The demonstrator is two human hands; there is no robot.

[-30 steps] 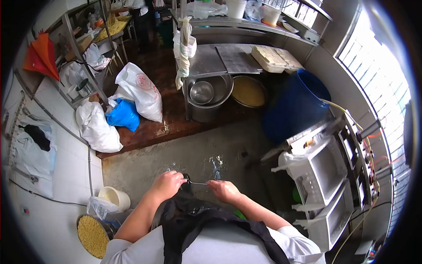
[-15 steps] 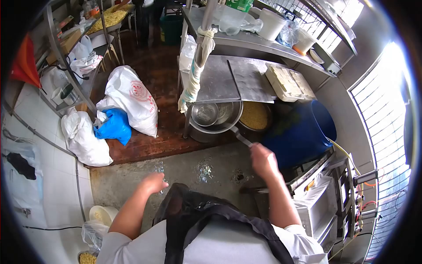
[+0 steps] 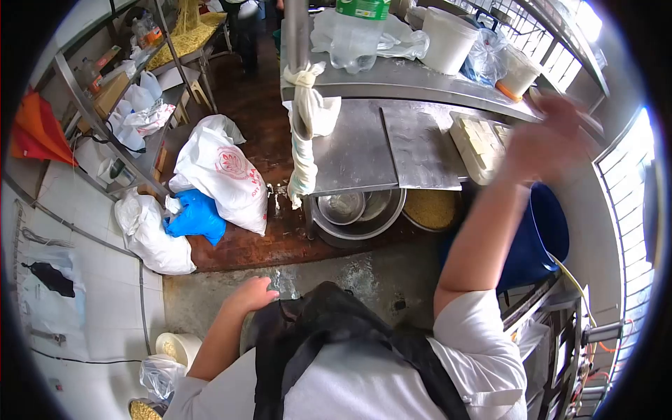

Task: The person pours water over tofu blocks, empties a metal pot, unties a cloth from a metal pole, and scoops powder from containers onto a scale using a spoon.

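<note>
My right hand (image 3: 549, 143), smeared by motion, is raised at the right end of the upper steel shelf (image 3: 420, 87). It overlaps the edge of a tray of pale blocks (image 3: 479, 143); its fingers and anything in them cannot be made out. My left hand (image 3: 252, 294) is low at my left side beside the black apron (image 3: 315, 315), fingers loosely bent and slightly apart, nothing visible in it. Below the steel table (image 3: 350, 154) stand a wide metal pot (image 3: 357, 227) with metal bowls inside and a pan of yellowish grains (image 3: 430, 210).
A blue barrel (image 3: 549, 224) stands at the right, partly behind my forearm. White sacks (image 3: 224, 171) and a blue bag (image 3: 196, 218) sit on the brown floor at left. A cloth-wrapped post (image 3: 301, 140) rises at the table's corner. A person (image 3: 241, 35) stands far back.
My right hand has moved up and right, from near the pot, where it held a metal-handled utensil, to the shelf's right end. The utensil is no longer clearly visible. My left hand has shifted slightly.
</note>
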